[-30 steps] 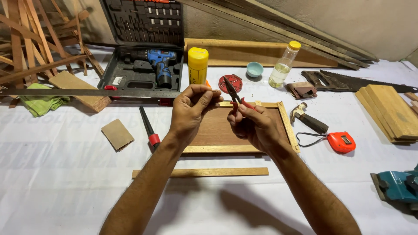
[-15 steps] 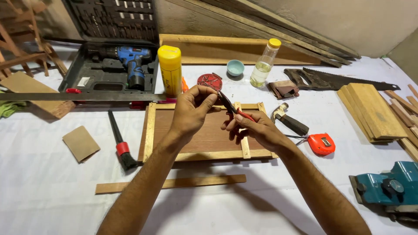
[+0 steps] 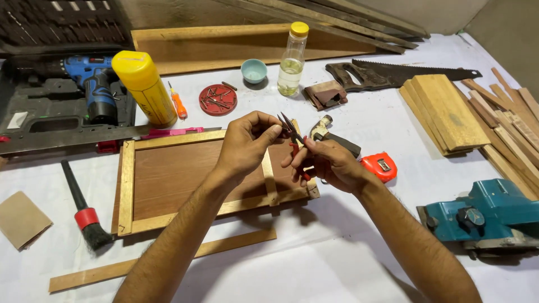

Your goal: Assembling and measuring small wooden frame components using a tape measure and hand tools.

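Loose wood strip (image 3: 163,259) nearest, on the white cloth. Above it the wooden frame (image 3: 196,179), thin slats around a brown panel. Right hand (image 3: 331,165) closed on red-handled pliers (image 3: 293,140), dark tips up, over the frame's right end. Left hand (image 3: 247,143) fingers pinched together at the plier tips; can't tell what's between them. Beyond: red lid (image 3: 218,100) holding nails, empty teal bowl (image 3: 254,71), clear bottle (image 3: 292,60) part full of pale liquid, yellow cap.
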